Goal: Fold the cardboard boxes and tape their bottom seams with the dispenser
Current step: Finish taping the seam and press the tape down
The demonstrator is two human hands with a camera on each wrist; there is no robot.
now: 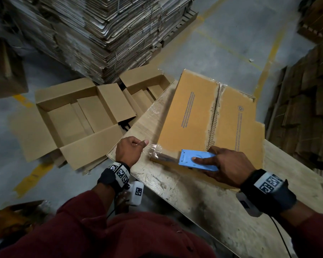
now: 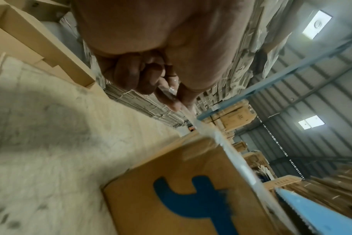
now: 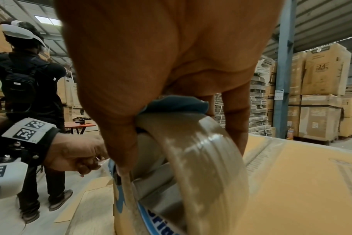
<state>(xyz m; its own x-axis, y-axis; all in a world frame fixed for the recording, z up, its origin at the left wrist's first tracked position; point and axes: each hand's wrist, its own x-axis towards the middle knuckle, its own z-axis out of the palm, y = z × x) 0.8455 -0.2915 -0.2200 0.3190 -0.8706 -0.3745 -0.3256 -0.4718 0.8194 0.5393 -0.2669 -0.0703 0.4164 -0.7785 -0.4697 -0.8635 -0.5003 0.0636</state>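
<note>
The right hand [image 1: 229, 165] grips the blue tape dispenser [image 1: 198, 160] on the near edge of the folded cardboard box [image 1: 190, 116]. The left hand [image 1: 128, 151] pinches the free clear tape [image 2: 193, 117] end just beside it. Slack between grips risks wrinkling or self-adhesion; off-seam pull risks misalignment.

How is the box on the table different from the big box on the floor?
The box on the table shows its closed flaps with a seam down the middle; the box on the floor is open, so you see inside. The box on the table has printed marks and shiny tape at its near edge; the box on the floor looks plain. Both are brown cardboard.
</note>
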